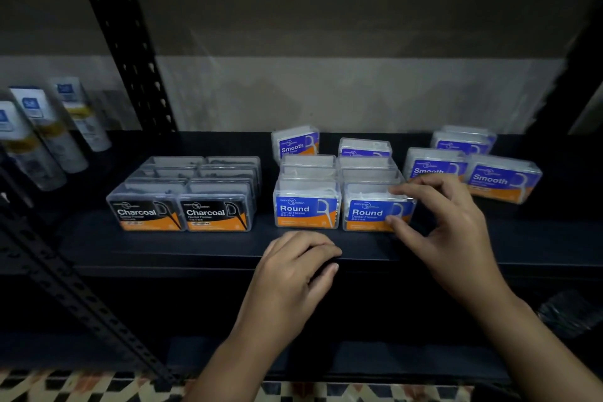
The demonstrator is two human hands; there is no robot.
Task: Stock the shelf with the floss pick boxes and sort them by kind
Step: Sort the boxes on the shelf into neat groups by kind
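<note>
A person's two bare hands reach toward a dark shelf (195,248) holding clear plastic floss pick boxes. The right hand (447,222) pinches the right end of the front right Round box (372,210), fingers curled over its top and thumb pressed against its front label. The left hand (293,274) holds nothing; its loosely curled fingers rest on the shelf's front edge, just below the front left Round box (306,209). The hands are apart.

The Round boxes stand in two rows running back from the front, touching side by side. To their left, set apart by a gap, the Charcoal boxes (182,202) stand in two similar rows. Behind and to the right of the Round rows, Smooth boxes (473,166) sit loosely at mixed angles, and one Smooth box (295,142) stands tilted at the back. At far left, beyond a black upright post (130,52), blurred white bottles (49,130) lean in a row.
</note>
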